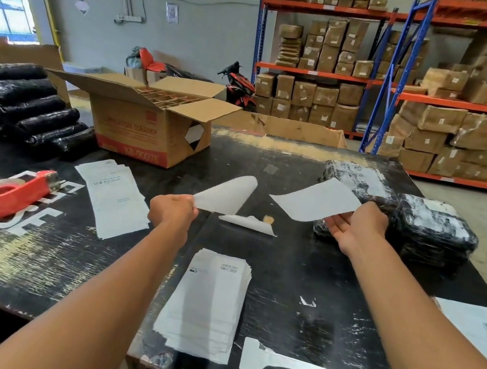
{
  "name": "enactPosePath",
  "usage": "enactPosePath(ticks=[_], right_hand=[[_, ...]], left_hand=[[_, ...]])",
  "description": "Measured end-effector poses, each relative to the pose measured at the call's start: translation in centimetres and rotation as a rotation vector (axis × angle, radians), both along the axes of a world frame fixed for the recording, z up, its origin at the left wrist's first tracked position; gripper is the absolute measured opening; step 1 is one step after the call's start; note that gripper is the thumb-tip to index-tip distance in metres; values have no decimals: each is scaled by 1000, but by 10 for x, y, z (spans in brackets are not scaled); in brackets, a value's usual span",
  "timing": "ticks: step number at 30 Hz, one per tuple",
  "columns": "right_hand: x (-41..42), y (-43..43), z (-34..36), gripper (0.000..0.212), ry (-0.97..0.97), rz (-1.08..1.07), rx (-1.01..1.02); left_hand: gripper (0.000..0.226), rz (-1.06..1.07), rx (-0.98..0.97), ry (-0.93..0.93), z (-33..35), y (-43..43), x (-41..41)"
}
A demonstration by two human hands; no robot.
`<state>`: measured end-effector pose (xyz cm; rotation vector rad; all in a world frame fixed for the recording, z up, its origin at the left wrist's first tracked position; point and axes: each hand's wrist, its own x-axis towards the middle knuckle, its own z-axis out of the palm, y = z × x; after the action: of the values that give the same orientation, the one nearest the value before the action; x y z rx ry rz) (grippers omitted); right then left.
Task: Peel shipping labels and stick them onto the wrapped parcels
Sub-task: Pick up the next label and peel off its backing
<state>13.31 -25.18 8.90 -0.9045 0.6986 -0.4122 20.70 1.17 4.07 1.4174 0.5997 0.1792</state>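
Nearest on the scuffed black worktop [295,307] lies a thick stack of white printed shipping labels [205,301]. A torn white paper scrap [291,368] lies to its right and a single printed white sheet [483,330] at the right edge, so plenty of labels wait to be peeled. To the left sit a red tape dispenser [12,195] and a fanned pile of printed white sheets [116,197]. Past the stack, both hands are raised above the worktop and apart. The left hand [172,211] pinches a curled, slightly see-through white sheet [227,194], which I take to be the backing. The right hand [354,230] holds a flat blank-faced white sheet [314,201] by its near edge between thumb and fingers, probably the peeled label. The two sheets are fully separate, so this peel looks finished and sticking is what is left. A curled white backing piece [248,222] lies on the worktop between the hands, which suggests at least one label is already done. Just beyond the right hand lie black plastic-wrapped parcels [431,237], and the held sheet is near them but not pressed on. Pale patches on their tops may be labels or glare; I cannot tell which. Far left, black wrapped rolls [28,104] lie piled beside an open brown cardboard box [148,125], with no labels visible on them.
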Motion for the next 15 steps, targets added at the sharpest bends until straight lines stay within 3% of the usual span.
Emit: enactPosePath(ticks=[6,11,15], right_hand=[[7,7,-13,40,6,56,-24],[24,10,-9,37,9,88,-45],[51,7,-11,36,14,147,-61]], left_hand=[[24,-76,177,33,-21,-19,-2],[4,-129,274,105,-40,-40,12],[14,-149,298,120,-57,-51,32]])
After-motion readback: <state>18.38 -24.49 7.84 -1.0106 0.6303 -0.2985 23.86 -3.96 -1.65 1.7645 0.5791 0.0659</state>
